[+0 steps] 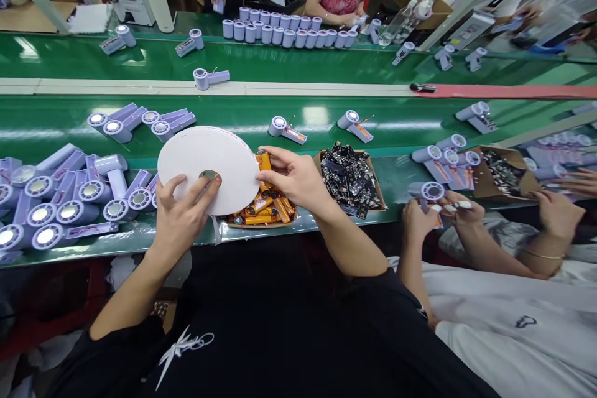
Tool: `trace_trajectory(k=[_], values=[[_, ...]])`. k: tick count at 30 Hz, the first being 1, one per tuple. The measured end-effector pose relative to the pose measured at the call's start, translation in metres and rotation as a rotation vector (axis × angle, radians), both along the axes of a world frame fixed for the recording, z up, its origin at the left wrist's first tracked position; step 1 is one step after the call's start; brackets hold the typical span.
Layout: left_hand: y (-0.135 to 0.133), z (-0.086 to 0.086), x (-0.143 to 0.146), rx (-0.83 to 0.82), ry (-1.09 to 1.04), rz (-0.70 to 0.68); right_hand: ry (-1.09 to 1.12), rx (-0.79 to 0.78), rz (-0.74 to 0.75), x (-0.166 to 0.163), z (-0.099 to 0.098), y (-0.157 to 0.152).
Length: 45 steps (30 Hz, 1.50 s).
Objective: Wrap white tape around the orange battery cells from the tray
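Observation:
A large flat roll of white tape (pixel 209 155) is tilted up in front of me, and a short strip hangs from its lower edge. My left hand (pixel 184 208) grips it, with fingertips at the centre hole. Just right of the roll, my right hand (pixel 298 177) pinches an orange battery (pixel 263 165) between thumb and fingers, close to the roll's edge. Below that hand, a box of orange batteries (pixel 261 219) is partly covered by the roll. A box of black circuit boards (pixel 349 179) stands to the right of my right hand.
Many lilac handheld fan bodies (pixel 74 211) are piled at the left. Others lie along the green conveyor belt (pixel 242 130), beyond which runs a white divider (pixel 298 87). A co-worker's hands (pixel 417 221) hold a fan on my right. Fan parts stand in rows (pixel 289 37) across the line.

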State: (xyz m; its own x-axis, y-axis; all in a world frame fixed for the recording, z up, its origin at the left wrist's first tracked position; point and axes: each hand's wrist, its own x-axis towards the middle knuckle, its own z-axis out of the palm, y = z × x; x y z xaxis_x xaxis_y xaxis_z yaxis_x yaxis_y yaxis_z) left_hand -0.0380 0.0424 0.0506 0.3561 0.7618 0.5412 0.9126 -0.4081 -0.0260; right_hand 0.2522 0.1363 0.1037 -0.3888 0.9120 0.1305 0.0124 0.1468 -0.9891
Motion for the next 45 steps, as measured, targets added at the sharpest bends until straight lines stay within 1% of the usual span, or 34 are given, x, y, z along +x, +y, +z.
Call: trace_trajectory(k=[3,4,5,6,7,9,11,13,14,15,16,17,18,20,21,22,23,24,25,26,27,29,31,34,36,38,40,42,45], values=[[0.001,0.006,0.004,-0.010,-0.004,0.026,-0.086,-0.038,0.112,0.010,0.003,0.006],[0.001,0.008,0.007,-0.010,-0.009,0.041,-0.067,-0.062,0.123,0.009,0.002,0.005],[0.001,0.008,0.011,-0.006,-0.014,0.058,-0.004,-0.082,0.099,0.004,-0.002,0.003],[0.000,0.008,0.017,0.001,-0.023,0.080,0.101,-0.094,0.033,-0.003,-0.008,-0.001],[-0.002,0.006,0.025,0.002,-0.038,0.108,0.235,-0.095,-0.071,-0.014,-0.015,-0.006],[-0.011,0.000,0.043,-0.024,-0.082,0.176,0.508,-0.076,-0.326,-0.034,-0.030,-0.015],[-0.026,-0.008,0.060,-0.074,-0.111,0.196,0.655,-0.080,-0.504,-0.039,-0.041,-0.014],[-0.041,-0.011,0.073,-0.176,-0.078,0.121,0.674,-0.077,-0.591,-0.018,-0.043,0.002],[-0.044,-0.010,0.076,-0.248,-0.042,0.064,0.666,-0.040,-0.644,0.000,-0.041,0.014],[-0.042,-0.007,0.077,-0.329,-0.008,0.003,0.663,0.030,-0.721,0.020,-0.039,0.027],[-0.033,-0.002,0.075,-0.413,0.015,-0.059,0.638,0.097,-0.776,0.039,-0.037,0.039],[-0.017,0.005,0.070,-0.498,0.022,-0.131,0.585,0.143,-0.778,0.055,-0.036,0.047],[0.005,0.011,0.063,-0.578,0.011,-0.218,0.525,0.178,-0.753,0.065,-0.036,0.052],[0.064,0.020,0.039,-0.736,-0.061,-0.409,0.407,0.200,-0.648,0.072,-0.039,0.048],[0.096,0.021,0.025,-0.800,-0.120,-0.438,0.369,0.196,-0.602,0.070,-0.042,0.040],[0.129,0.020,0.010,-0.816,-0.189,-0.369,0.351,0.191,-0.575,0.067,-0.045,0.030],[0.159,0.015,-0.005,-0.764,-0.237,-0.214,0.351,0.189,-0.571,0.063,-0.048,0.020],[0.186,0.008,-0.020,-0.682,-0.219,-0.039,0.362,0.191,-0.584,0.060,-0.051,0.011],[0.209,-0.001,-0.033,-0.609,-0.155,0.113,0.372,0.197,-0.605,0.059,-0.053,0.004],[0.227,-0.011,-0.046,-0.562,-0.071,0.224,0.377,0.204,-0.627,0.060,-0.055,-0.002],[0.240,-0.021,-0.056,-0.541,0.012,0.288,0.372,0.209,-0.646,0.062,-0.057,-0.005],[0.255,-0.037,-0.072,-0.560,0.113,0.311,0.345,0.196,-0.661,0.069,-0.060,-0.008],[0.260,-0.044,-0.079,-0.572,0.130,0.289,0.329,0.150,-0.644,0.076,-0.061,-0.008],[0.264,-0.042,-0.074,-0.548,0.131,0.249,0.356,0.052,-0.555,0.079,-0.054,-0.003],[0.273,-0.042,-0.063,-0.521,0.126,0.170,0.364,0.011,-0.455,0.073,-0.045,0.008],[0.289,-0.046,-0.044,-0.535,0.105,0.032,0.343,0.001,-0.347,0.062,-0.036,0.031],[0.309,-0.051,-0.019,-0.615,0.082,-0.150,0.309,0.002,-0.250,0.048,-0.029,0.065],[0.325,-0.053,0.006,-0.711,0.064,-0.302,0.265,-0.011,-0.168,0.035,-0.027,0.102],[0.336,-0.052,0.029,-0.819,0.017,-0.395,0.155,-0.050,-0.085,0.018,-0.037,0.149]])
